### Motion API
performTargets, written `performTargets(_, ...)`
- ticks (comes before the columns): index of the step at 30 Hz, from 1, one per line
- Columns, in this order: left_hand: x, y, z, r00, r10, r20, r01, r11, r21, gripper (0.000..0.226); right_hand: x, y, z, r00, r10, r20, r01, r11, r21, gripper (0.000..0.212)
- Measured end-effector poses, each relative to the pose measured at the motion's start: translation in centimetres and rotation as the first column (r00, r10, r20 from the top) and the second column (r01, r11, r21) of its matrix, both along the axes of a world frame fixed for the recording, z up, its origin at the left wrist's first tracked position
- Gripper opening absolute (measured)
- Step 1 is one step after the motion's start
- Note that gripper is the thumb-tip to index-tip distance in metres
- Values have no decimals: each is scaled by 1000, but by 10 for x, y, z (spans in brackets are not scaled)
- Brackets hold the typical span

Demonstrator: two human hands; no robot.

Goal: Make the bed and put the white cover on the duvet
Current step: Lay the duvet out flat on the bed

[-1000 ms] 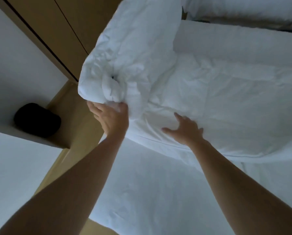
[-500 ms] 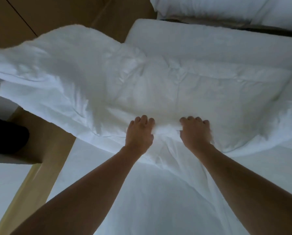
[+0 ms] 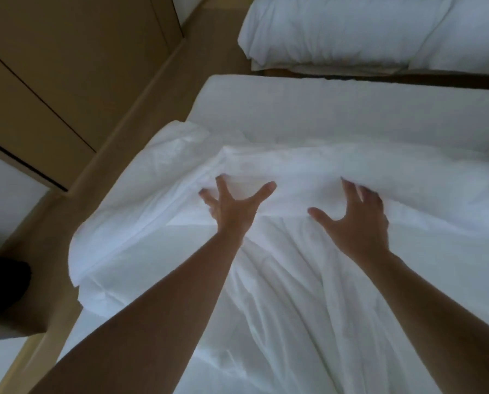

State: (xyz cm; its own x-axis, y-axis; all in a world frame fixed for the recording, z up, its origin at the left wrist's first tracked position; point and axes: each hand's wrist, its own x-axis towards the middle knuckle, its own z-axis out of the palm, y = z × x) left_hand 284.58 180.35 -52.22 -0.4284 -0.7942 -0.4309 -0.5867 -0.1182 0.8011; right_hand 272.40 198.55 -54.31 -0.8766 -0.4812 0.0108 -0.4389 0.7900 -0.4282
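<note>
A white duvet lies bunched across the middle of the bed, its left end hanging over the mattress side. Thinner white cover fabric runs in wrinkles from the duvet's near edge down toward me. My left hand is spread with straight fingers, fingertips touching the duvet's near fold. My right hand is spread too, fingers against the same fold and thumb out to the left. Neither hand holds anything.
A second bed with white bedding stands beyond, across a narrow gap. Wooden wardrobe panels and a beige floor strip lie to the left. A dark object sits at the left edge, low down.
The raised left end of the duvet has dropped onto the bed. Both hands went from curled grips on the fabric edge to spread, straight fingers, and the view tilted so more of the mattress shows.
</note>
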Motion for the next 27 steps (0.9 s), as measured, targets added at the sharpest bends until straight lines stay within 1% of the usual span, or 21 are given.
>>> performTargets(1, -16, -12, 2, 998, -56, -6, 56, 998, -25, 131, -21, -8, -6, 999, 32, 8, -32, 999, 5, 103)
performTargets(3, -43, -29, -4, 971, -239, 23, 240, 961, -137, 137, -55, -29, -30, 992, 115, 54, -121, 985, 125, 115)
performTargets(5, -60, -40, -23, 900, -418, 124, 436, 870, -230, 142, -81, -54, -57, 982, 136, 134, -165, 958, 235, 123)
performTargets(6, -63, -44, -39, 853, -478, 210, 520, 816, -254, 141, -92, -67, -69, 977, 137, 162, -178, 943, 281, 124)
performTargets(7, -64, -46, -58, 804, -508, 310, 586, 764, -268, 137, -103, -79, -80, 974, 138, 177, -190, 929, 318, 123)
performTargets(9, -67, -46, -100, 736, -476, 482, 650, 696, -306, 115, -119, -96, -102, 977, 150, 150, -197, 908, 371, 117)
performTargets(11, -77, -39, -129, 734, -372, 568, 627, 693, -356, 90, -129, -102, -125, 984, 179, 27, -175, 904, 390, 109)
performTargets(13, -96, -32, -144, 742, -283, 607, 589, 708, -390, 77, -131, -103, -146, 969, 205, -139, -141, 919, 369, 99)
performTargets(14, -103, -29, -147, 744, -244, 622, 576, 707, -411, 73, -130, -101, -154, 957, 200, -211, -122, 936, 331, 93)
performTargets(16, -107, -31, -152, 790, -141, 597, 523, 663, -535, 64, -121, -96, -168, 915, 186, -359, -120, 973, 197, 79)
performTargets(17, -106, -41, -152, 823, -96, 559, 487, 624, -611, 60, -115, -92, -173, 864, 188, -466, -167, 982, 88, 66)
performTargets(18, -108, -55, -151, 848, -76, 524, 462, 590, -662, 56, -108, -87, -176, 800, 191, -569, -241, 970, -12, 49)
performTargets(19, -117, -75, -147, 856, -94, 508, 463, 577, -673, 53, -103, -84, -178, 750, 198, -632, -314, 946, -77, 33)
performTargets(20, -132, -97, -142, 850, -129, 511, 485, 570, -663, 50, -101, -82, -179, 731, 226, -644, -372, 923, -97, 19)
performTargets(21, -151, -119, -136, 831, -158, 533, 522, 551, -651, 50, -103, -83, -181, 737, 268, -621, -404, 911, -87, 12)
performTargets(22, -175, -139, -131, 814, -178, 553, 558, 506, -658, 51, -107, -87, -184, 761, 301, -574, -411, 909, -68, 10)
performTargets(23, -201, -160, -124, 805, -200, 559, 584, 439, -683, 53, -115, -94, -187, 796, 307, -522, -395, 916, -64, 10)
performTargets(24, -227, -182, -118, 790, -242, 563, 612, 359, -704, 56, -122, -99, -192, 836, 290, -466, -362, 929, -71, 14)
performTargets(25, -255, -204, -108, 756, -305, 579, 652, 277, -706, 59, -127, -103, -194, 871, 266, -413, -325, 943, -77, 22)
performTargets(27, -311, -248, -86, 661, -412, 627, 723, 126, -679, 67, -131, -105, -197, 908, 249, -338, -288, 955, -70, 43)
